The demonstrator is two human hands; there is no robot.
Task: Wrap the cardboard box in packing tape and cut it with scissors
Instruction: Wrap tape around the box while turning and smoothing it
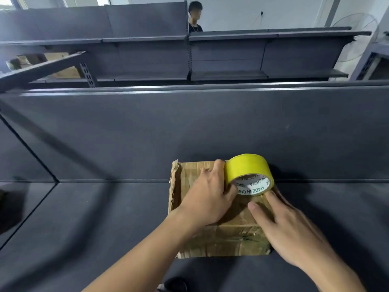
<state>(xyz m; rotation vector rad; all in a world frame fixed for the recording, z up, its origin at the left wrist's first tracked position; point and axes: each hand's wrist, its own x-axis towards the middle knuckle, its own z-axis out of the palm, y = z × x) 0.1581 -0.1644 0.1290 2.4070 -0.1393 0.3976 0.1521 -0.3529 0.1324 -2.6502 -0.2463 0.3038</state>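
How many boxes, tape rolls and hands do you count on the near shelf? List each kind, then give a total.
box: 1
tape roll: 1
hands: 2, left hand and right hand
Total: 4

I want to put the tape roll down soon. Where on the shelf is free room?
Bare shelf lies left of the cardboard box, up to the side panel, and right of it, below the back panel. The box top is crowded: left hand, right hand, tape roll.
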